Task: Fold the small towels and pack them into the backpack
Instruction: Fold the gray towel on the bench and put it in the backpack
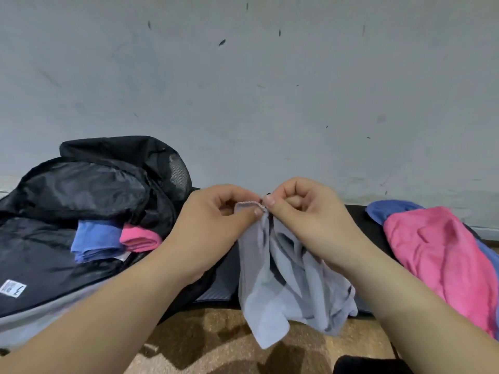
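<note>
Here the left grip [216, 213] and right grip [306, 209] meet, each pinching the top hem of a pale lavender towel [283, 282] that hangs crumpled between the forearms. To the left, the open black backpack [81, 184] holds a folded blue towel [94, 240] and a folded pink towel [140, 238]. At right, a loose pink towel [437, 252] lies heaped on a loose blue towel [388, 210].

I log the backpack [81, 190] as black synthetic fabric, faint sheen, creased; its mesh panel [176, 171] is coarse, matt. Inside it, blue towel [97, 240] and pink towel [140, 238]: soft matt cloth. Right of the backpack, my pale grey towel [283, 279]: thin matt cloth, stitched hem. Floor [216, 341] in front of the backpack: speckled, rough-looking.
</note>
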### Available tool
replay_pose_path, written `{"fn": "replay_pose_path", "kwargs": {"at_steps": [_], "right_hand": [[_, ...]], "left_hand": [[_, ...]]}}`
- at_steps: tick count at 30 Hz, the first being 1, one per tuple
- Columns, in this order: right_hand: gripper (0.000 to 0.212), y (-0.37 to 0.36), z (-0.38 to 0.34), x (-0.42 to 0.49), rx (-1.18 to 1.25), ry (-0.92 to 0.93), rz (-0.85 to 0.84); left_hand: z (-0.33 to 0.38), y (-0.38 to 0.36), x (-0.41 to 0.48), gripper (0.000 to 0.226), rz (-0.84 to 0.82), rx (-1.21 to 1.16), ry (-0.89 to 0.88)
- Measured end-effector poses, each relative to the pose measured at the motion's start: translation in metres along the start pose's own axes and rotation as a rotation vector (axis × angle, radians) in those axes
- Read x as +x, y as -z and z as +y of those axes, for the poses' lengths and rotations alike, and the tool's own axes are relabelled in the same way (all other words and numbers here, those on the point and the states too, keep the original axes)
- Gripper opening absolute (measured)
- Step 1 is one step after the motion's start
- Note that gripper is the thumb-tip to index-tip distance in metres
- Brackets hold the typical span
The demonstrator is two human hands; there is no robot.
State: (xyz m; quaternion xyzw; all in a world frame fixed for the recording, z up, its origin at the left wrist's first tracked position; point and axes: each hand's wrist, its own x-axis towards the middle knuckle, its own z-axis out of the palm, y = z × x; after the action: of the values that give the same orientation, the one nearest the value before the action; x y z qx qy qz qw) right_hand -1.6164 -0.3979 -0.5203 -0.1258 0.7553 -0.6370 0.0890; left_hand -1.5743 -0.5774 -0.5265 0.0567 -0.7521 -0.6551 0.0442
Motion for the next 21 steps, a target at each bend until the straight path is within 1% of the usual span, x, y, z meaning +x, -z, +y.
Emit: {"fn": "replay_pose_path", "kwargs": {"at_steps": [1, 3, 5, 7, 8, 10, 12, 14, 15, 16, 18, 19, 21], "right_hand": [[0.015, 0.002, 0.000, 0.000, 0.009, 0.000, -0.041], [0.017, 0.006, 0.000, -0.002, 0.068, 0.000, -0.107], [0.018, 0.010, 0.003, -0.003, 0.093, 0.009, -0.120], [0.017, 0.015, 0.007, -0.003, 0.010, 0.004, -0.099], [0.018, 0.019, 0.009, -0.003, -0.046, -0.019, -0.105], [0.024, 0.031, 0.015, -0.003, -0.125, -0.095, -0.170], [0.034, 0.046, 0.020, -0.003, -0.225, -0.163, -0.223], [0.040, 0.058, 0.026, -0.003, -0.304, -0.165, -0.206], [0.037, 0.063, 0.029, -0.004, -0.299, -0.146, -0.177], [0.032, 0.066, 0.032, -0.005, -0.270, -0.133, -0.142], [0.029, 0.070, 0.037, -0.006, -0.214, -0.124, -0.072], [0.031, 0.071, 0.038, -0.007, -0.192, -0.131, -0.037], [0.040, 0.070, 0.040, -0.007, -0.115, -0.143, 0.028]], "left_hand": [[-0.001, 0.001, 0.002, 0.021, 0.015, 0.025, -0.009], [-0.002, 0.003, 0.002, 0.030, -0.028, 0.078, -0.017], [-0.001, 0.002, 0.003, 0.018, -0.095, 0.107, -0.028], [-0.004, 0.003, 0.005, 0.009, -0.070, 0.175, -0.048], [-0.005, 0.005, 0.007, 0.009, -0.028, 0.217, -0.057], [-0.005, 0.012, 0.010, 0.009, 0.079, 0.282, -0.069], [-0.001, 0.021, 0.014, 0.009, 0.233, 0.277, -0.077], [0.000, 0.034, 0.020, 0.007, 0.412, 0.245, -0.090], [0.000, 0.040, 0.022, 0.006, 0.461, 0.240, -0.093], [-0.001, 0.045, 0.023, 0.006, 0.464, 0.237, -0.084], [-0.004, 0.047, 0.023, 0.007, 0.365, 0.250, -0.016], [-0.005, 0.044, 0.021, 0.008, 0.316, 0.268, 0.019], [-0.006, 0.036, 0.018, 0.005, 0.300, 0.295, 0.040]]}}
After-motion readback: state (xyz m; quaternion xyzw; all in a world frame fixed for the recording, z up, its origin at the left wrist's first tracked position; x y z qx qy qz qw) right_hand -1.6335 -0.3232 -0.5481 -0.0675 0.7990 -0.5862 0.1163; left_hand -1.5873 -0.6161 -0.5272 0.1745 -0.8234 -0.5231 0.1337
